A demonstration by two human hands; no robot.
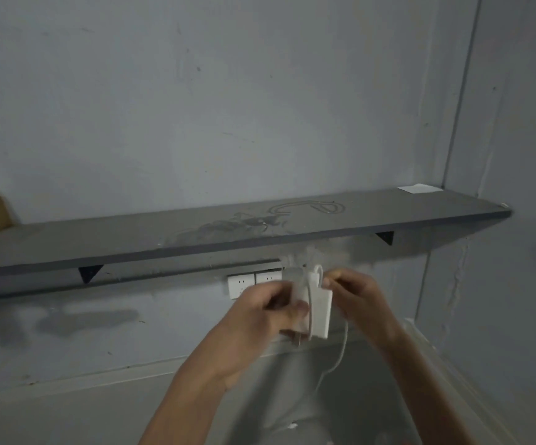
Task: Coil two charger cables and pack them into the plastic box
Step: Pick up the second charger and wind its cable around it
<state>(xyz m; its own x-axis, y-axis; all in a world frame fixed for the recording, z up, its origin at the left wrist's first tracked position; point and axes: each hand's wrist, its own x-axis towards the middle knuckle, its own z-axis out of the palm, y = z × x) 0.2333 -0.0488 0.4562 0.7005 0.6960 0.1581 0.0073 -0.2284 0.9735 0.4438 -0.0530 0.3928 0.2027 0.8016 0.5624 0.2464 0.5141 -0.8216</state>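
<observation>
- While my left hand (270,311) is clamped around the white charger brick (316,311), thumb across its face, my right hand (355,295) pinches the white cable (340,351) near the brick's top, fingers closed on it.
- A turn or two of cable already seems to lie over the brick; the rest hangs down loose below my hands, its far end out of sight in the blur.
- Risk, as I judge it: the hanging tail could snag or whip as I wind, and a slack pinch would let the wraps slide off the smooth brick. The metal prongs point down near my left palm and could catch the cable.
- Both forearms rise from the bottom edge and converge, wrists bent inward, hands almost touching in front of the wall sockets (254,282).
- Just above is a dusty grey shelf (196,239).
- Below my arms I see a clear plastic box (427,354), its rim near my right forearm; I cannot make out a second cable.
</observation>
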